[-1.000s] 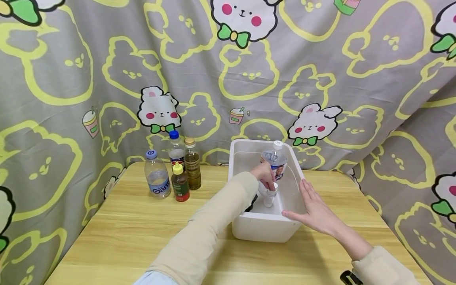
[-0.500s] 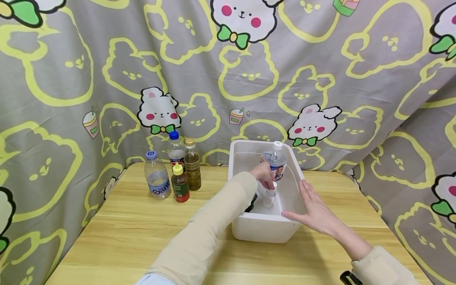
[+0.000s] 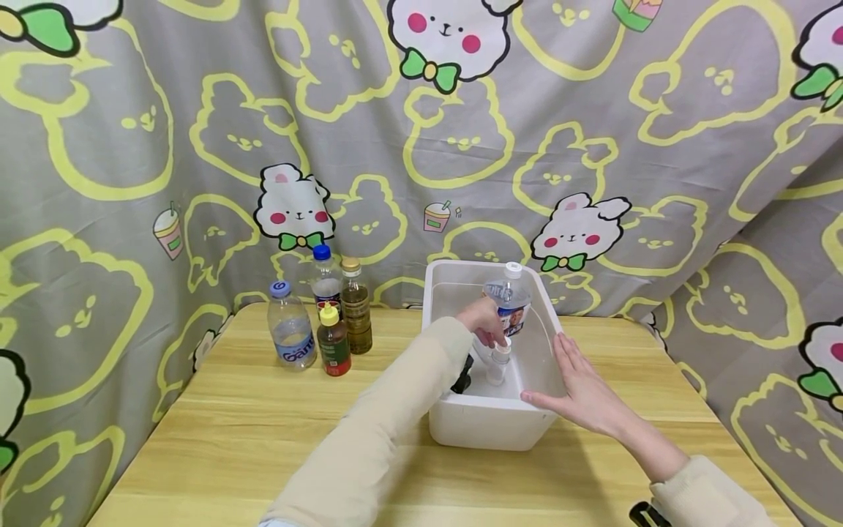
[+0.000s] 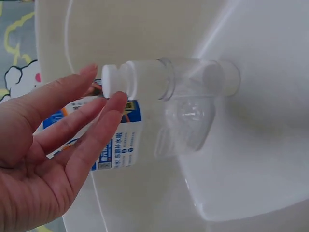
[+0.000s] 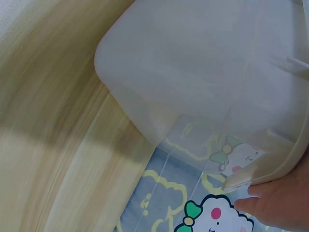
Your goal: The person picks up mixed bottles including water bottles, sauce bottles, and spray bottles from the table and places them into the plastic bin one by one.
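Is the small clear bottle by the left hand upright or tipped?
Upright: the small clear bottle stands inside the white bin, cap above its base.

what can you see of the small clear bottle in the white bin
The small clear bottle, apparently plastic, has a white cap, frosted upper part, ridge and pale base; no label shows. It stands upright on the floor of the white plastic bin, in front of a larger blue-labelled clear bottle. The left hand is at its cap; contact is unclear.

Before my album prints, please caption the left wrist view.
Open left hand at a white-capped bottle standing inside a tub.
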The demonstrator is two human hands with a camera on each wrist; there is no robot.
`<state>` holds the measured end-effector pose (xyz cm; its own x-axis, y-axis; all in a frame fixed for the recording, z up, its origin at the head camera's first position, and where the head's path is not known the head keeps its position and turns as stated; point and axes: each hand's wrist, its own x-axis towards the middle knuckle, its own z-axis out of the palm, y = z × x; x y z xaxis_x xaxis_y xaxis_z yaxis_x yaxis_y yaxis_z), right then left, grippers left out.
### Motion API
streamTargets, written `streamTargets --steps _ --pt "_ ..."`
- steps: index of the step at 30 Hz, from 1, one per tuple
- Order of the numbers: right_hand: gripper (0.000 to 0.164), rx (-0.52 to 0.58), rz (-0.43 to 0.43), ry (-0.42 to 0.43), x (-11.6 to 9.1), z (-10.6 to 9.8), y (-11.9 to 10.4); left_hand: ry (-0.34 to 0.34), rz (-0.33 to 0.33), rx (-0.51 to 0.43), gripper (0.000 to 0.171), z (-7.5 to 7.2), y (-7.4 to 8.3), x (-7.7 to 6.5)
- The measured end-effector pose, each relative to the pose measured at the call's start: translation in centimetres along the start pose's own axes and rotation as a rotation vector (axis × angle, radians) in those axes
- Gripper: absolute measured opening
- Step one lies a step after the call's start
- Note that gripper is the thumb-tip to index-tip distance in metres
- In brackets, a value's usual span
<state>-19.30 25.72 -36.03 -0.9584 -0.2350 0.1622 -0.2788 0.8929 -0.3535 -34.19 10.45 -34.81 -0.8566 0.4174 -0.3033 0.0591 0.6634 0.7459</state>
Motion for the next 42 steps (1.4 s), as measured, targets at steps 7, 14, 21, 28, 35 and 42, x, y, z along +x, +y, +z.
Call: streamTargets --steps 7,14,21,28,35,42 --pt "0.103 0.003 0.003 0.003 0.0 -0.1 -0.1 0.041 0.035 -0.081 0.028 -0.5 -0.5 1.8" --pt "0.103 -0.001 0.001 0.002 0.0 0.0 0.0 0.044 0.042 -0.218 0.022 -1.7 -0.1 1.2" --pt "0.103 0.009 0.001 -0.002 0.0 0.0 0.0 0.128 0.085 -0.269 0.017 -2.9 1.8 -2.1" --pt "0.104 0.012 0.01 -0.012 0.1 0.3 0.2 0.128 0.132 -0.364 0.015 -3.9 2.4 -2.9" --pt "0.103 0.019 0.011 -0.013 0.0 0.2 0.1 0.184 0.161 -0.37 0.015 -4.9 3.0 -4.3" --pt "0.104 0.022 0.004 -0.008 -0.1 0.1 0.1 0.21 0.207 -0.438 0.014 -5.9 3.0 -5.8"
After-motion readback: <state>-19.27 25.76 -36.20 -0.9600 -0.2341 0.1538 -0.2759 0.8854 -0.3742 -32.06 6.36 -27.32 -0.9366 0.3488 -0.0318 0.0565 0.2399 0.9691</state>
